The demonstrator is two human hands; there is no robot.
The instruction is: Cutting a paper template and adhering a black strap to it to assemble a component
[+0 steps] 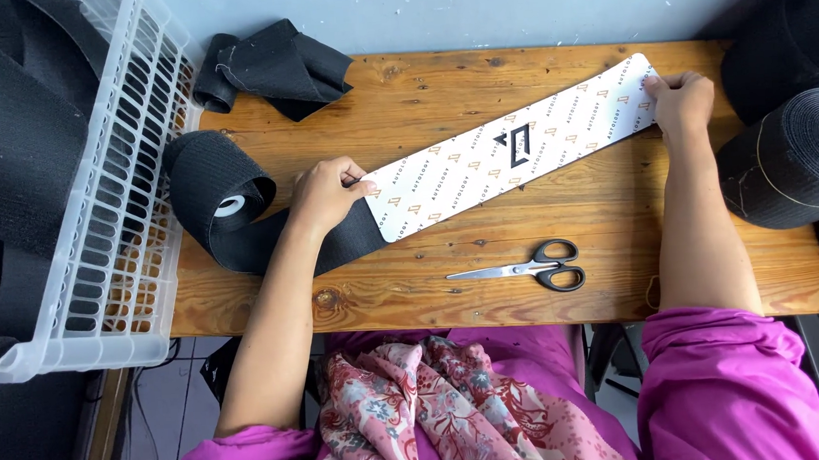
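Observation:
A long white card strip (518, 148) with small printed marks lies slanted across the wooden table (617, 217). My left hand (325, 193) pinches its near-left end, where it sits on black elastic band (344, 243). My right hand (678, 102) grips the far-right end of the card strip. The band runs left to a black roll (217, 180) lying on its side.
Black-handled scissors (535, 268) lie near the front edge. A folded black fabric piece (276, 68) sits at the back left. A white plastic basket (115, 210) with black band stands at left. Large black rolls (793, 154) crowd the right edge.

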